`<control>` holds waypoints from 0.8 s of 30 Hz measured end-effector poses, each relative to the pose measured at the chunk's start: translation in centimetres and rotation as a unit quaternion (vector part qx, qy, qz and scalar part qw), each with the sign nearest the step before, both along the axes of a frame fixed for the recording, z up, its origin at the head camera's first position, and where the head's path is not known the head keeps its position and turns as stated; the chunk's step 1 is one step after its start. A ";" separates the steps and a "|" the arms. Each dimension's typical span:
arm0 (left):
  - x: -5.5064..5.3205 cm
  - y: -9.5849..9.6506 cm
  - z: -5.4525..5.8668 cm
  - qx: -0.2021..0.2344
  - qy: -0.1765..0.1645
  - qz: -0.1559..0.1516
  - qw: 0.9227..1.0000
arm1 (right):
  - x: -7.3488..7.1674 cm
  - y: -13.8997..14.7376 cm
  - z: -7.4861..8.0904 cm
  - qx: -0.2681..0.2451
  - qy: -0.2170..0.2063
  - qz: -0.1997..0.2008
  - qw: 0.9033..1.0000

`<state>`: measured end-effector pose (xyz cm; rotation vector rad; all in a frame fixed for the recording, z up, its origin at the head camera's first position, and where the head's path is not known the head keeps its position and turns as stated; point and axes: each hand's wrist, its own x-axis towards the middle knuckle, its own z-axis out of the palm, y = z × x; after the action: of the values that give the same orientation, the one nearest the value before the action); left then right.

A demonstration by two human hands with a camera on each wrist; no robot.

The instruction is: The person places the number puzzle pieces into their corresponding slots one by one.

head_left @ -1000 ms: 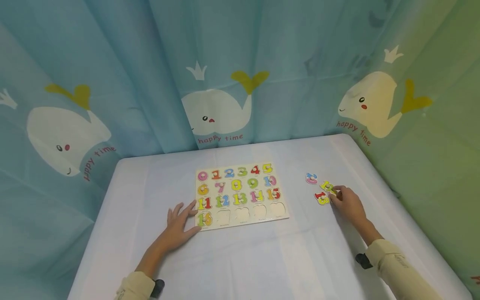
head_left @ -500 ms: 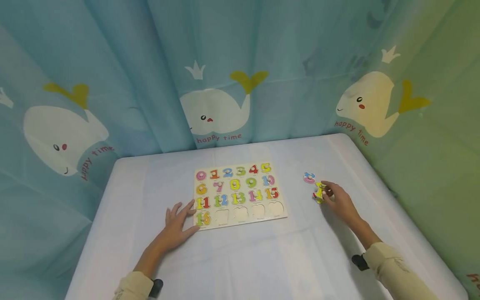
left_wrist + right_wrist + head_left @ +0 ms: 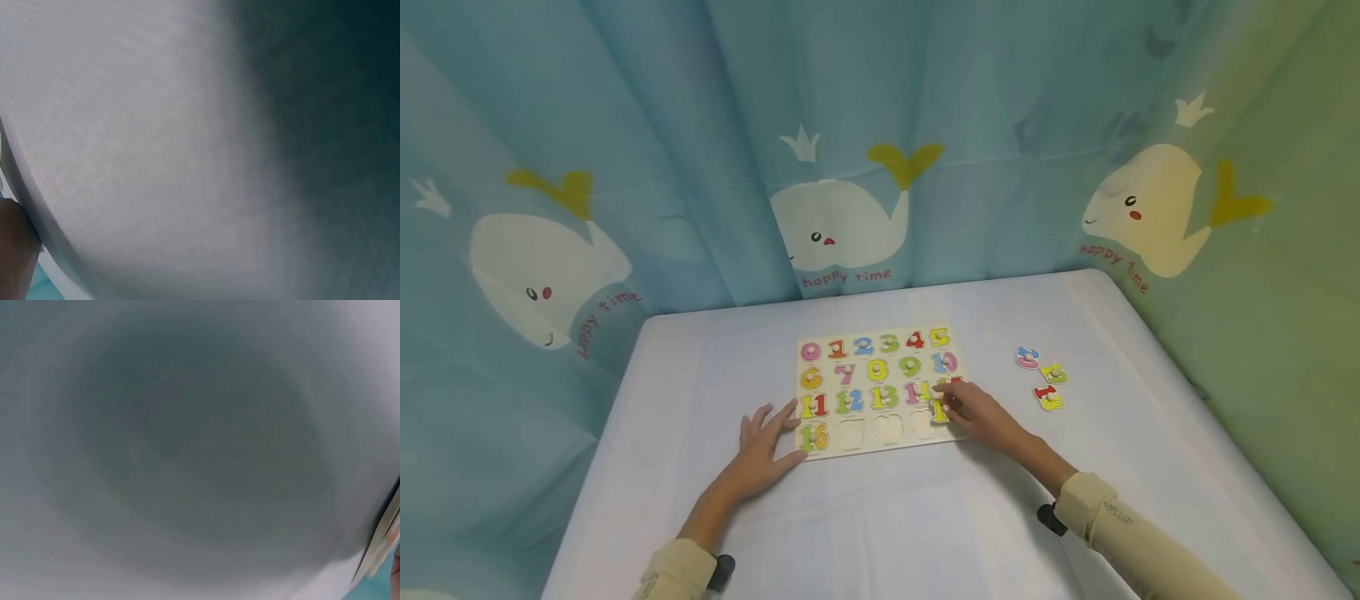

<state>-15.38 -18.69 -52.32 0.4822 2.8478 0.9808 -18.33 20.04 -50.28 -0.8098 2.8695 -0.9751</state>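
Observation:
A wooden number puzzle board (image 3: 868,451) lies on the table, with colourful knobbed number pieces in its rows. The left hand (image 3: 758,454) rests at the board's left edge, fingers spread and thumb at the lower corner. Over the board's lower right, the right hand (image 3: 981,414) pinches a yellow number puzzle piece (image 3: 938,411) between thumb and fingers. Its second digit is hidden by the hand. In the left wrist view only a blurred bit of the left hand (image 3: 17,250) shows. The right wrist view catches the board's edge (image 3: 375,544) and a sliver of the right hand (image 3: 396,575).
Right of the board lie three loose number pieces: a blue and pink one (image 3: 1027,357), a yellow and green one (image 3: 1054,373) and a red and yellow 18 (image 3: 1048,397). A white cloth covers the table (image 3: 880,533). A whale-print curtain (image 3: 985,217) hangs behind.
The right hand has picked up a yellow number piece from the loose group at the right and carried it left over the board. The left hand stays at the board's edge.

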 end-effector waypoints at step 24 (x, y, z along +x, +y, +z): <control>-0.3 0.0 -0.1 0.004 0.003 -0.003 1.000 | -0.9 -12.6 -0.1 0.013 -0.058 0.111 0.992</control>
<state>-15.66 -18.71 -52.39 0.4935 2.8466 0.9918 -19.21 7.40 -50.37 -1.0065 2.6198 -0.9251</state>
